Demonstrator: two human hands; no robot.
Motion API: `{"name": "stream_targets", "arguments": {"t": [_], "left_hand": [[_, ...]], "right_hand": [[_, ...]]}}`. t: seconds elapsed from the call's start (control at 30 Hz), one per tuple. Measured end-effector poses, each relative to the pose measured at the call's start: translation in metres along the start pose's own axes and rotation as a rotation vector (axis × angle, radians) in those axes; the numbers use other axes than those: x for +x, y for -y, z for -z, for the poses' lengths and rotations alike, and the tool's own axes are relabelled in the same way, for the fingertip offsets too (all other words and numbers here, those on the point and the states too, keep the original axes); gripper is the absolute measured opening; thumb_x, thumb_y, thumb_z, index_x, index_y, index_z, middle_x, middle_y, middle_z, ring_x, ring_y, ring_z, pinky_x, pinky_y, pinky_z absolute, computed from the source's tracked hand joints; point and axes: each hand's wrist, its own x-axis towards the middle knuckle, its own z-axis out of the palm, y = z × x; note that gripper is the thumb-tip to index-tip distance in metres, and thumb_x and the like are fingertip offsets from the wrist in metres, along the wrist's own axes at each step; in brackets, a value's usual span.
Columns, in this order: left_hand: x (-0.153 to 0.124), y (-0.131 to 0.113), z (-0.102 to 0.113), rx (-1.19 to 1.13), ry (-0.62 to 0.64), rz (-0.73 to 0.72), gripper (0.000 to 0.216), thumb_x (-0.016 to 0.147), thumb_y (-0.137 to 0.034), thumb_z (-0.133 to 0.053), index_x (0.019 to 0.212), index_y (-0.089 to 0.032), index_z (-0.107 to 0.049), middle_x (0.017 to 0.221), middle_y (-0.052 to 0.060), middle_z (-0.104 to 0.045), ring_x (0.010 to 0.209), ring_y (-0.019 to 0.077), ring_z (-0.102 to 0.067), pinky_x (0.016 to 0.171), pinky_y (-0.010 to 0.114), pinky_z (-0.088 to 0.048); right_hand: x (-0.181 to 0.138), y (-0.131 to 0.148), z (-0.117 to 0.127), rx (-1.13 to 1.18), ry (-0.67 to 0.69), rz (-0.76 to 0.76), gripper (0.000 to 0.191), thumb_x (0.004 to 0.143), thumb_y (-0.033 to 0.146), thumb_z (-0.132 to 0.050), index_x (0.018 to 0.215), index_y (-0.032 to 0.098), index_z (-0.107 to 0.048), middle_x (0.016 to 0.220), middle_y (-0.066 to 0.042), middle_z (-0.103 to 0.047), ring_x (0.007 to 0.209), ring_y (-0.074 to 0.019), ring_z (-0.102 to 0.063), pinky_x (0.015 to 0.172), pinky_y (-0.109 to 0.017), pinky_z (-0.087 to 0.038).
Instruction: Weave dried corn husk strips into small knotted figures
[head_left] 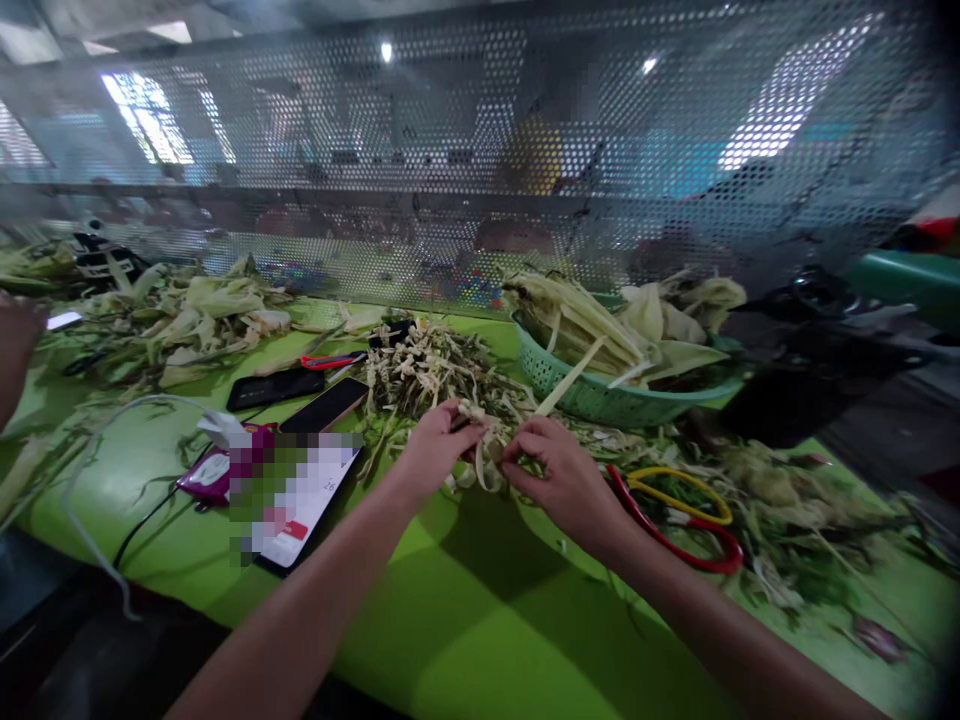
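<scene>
My left hand [435,450] is closed around a small bunch of pale, curled husk pieces [490,455] just above the green table. Close beside it, my right hand [555,470] has its fingers pinched on a pale corn husk strip [574,378], whose long end sticks up and to the right. Where the strip meets the bunch is partly hidden by my fingers. Behind my hands lies a pile of small pale husk bundles with dark stems [427,368]. Red and yellow-handled scissors [709,530] rest to the right of my right forearm.
A green plastic basket [585,395] full of dry corn husks stands at the back right. Phones [322,405], a red cutter [330,361], a purple packet [206,478] and a tablet-like screen lie left. A perforated metal panel [450,150] closes the back. Another person's hand [19,330] shows far left.
</scene>
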Motion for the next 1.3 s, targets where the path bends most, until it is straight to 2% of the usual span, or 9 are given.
{"name": "stream_targets", "arguments": {"t": [0.2,0.37,0.47,0.57,0.67,0.8,0.93,1.13,1.3], "left_hand": [[-0.002,-0.003,0.002,-0.281,0.048,0.203,0.027,0.063,-0.027,-0.077,0.076,-0.014,-0.057,0.064,-0.002,-0.059,0.056,0.0077,-0.053,0.058,0.021,-0.044],[-0.002,-0.002,0.007,-0.156,0.124,0.169,0.029,0.066,-0.03,-0.076,0.084,-0.014,-0.06,0.077,0.002,-0.065,0.066,0.0099,-0.058,0.067,0.024,-0.047],[-0.002,0.0,0.006,-0.099,0.144,0.179,0.03,0.066,-0.033,-0.076,0.084,-0.014,-0.06,0.076,0.001,-0.063,0.064,0.0097,-0.057,0.065,0.024,-0.045],[-0.002,0.003,0.005,-0.045,0.157,0.142,0.033,0.067,-0.037,-0.074,0.086,-0.013,-0.061,0.074,0.001,-0.062,0.062,0.0088,-0.055,0.061,0.022,-0.043],[-0.002,0.004,0.004,-0.025,0.157,0.168,0.036,0.07,-0.044,-0.07,0.086,-0.013,-0.06,0.074,0.003,-0.062,0.061,0.0098,-0.055,0.059,0.023,-0.043],[-0.001,0.004,0.003,0.051,0.126,0.18,0.035,0.072,-0.048,-0.066,0.073,-0.015,-0.055,0.066,0.001,-0.057,0.056,0.0092,-0.05,0.056,0.022,-0.04],[0.0,0.003,0.002,0.156,0.104,0.065,0.037,0.073,-0.05,-0.064,0.065,-0.016,-0.05,0.057,-0.003,-0.047,0.052,0.0083,-0.042,0.051,0.021,-0.034],[0.001,0.008,0.005,0.355,0.238,-0.009,0.028,0.078,-0.043,-0.058,0.071,-0.016,-0.055,0.061,-0.002,-0.048,0.056,0.0099,-0.041,0.052,0.021,-0.032],[0.0,0.01,0.002,0.483,0.308,-0.046,0.021,0.076,-0.035,-0.06,0.07,-0.015,-0.059,0.064,-0.001,-0.054,0.059,0.0111,-0.044,0.054,0.022,-0.033]], "right_hand": [[0.001,0.003,0.006,0.047,0.023,0.05,0.01,0.079,0.021,-0.063,0.07,0.019,-0.062,0.079,-0.004,-0.059,0.08,-0.0197,-0.053,0.07,-0.032,-0.041],[0.005,-0.005,0.017,0.288,-0.026,-0.182,0.019,0.086,0.037,-0.054,0.083,0.02,-0.061,0.078,-0.002,-0.062,0.073,-0.017,-0.057,0.067,-0.029,-0.045],[0.006,-0.008,0.014,0.394,0.083,-0.238,0.019,0.083,0.036,-0.057,0.086,0.019,-0.064,0.08,-0.003,-0.066,0.076,-0.0182,-0.059,0.069,-0.029,-0.046],[0.005,-0.01,0.006,0.477,0.159,-0.251,0.02,0.08,0.036,-0.058,0.077,0.017,-0.064,0.07,-0.001,-0.064,0.068,-0.0168,-0.058,0.063,-0.028,-0.045],[0.004,-0.009,0.002,0.481,0.114,-0.247,0.017,0.08,0.033,-0.058,0.073,0.017,-0.062,0.067,0.0,-0.062,0.064,-0.0154,-0.056,0.061,-0.027,-0.044],[0.004,-0.005,0.006,0.267,0.025,-0.136,0.011,0.081,0.025,-0.057,0.075,0.019,-0.062,0.072,-0.002,-0.064,0.071,-0.0173,-0.057,0.066,-0.029,-0.044],[0.003,-0.002,0.012,0.053,0.027,0.046,0.012,0.082,0.023,-0.056,0.072,0.02,-0.062,0.073,-0.004,-0.063,0.074,-0.0187,-0.056,0.068,-0.03,-0.043],[0.002,-0.006,0.012,0.291,0.007,-0.154,0.027,0.083,0.039,-0.058,0.102,0.02,-0.061,0.084,-0.003,-0.066,0.074,-0.017,-0.06,0.064,-0.027,-0.046],[0.002,-0.009,0.005,0.399,-0.034,-0.22,0.021,0.079,0.037,-0.062,0.089,0.018,-0.064,0.079,-0.003,-0.067,0.073,-0.0176,-0.061,0.067,-0.029,-0.047]]}}
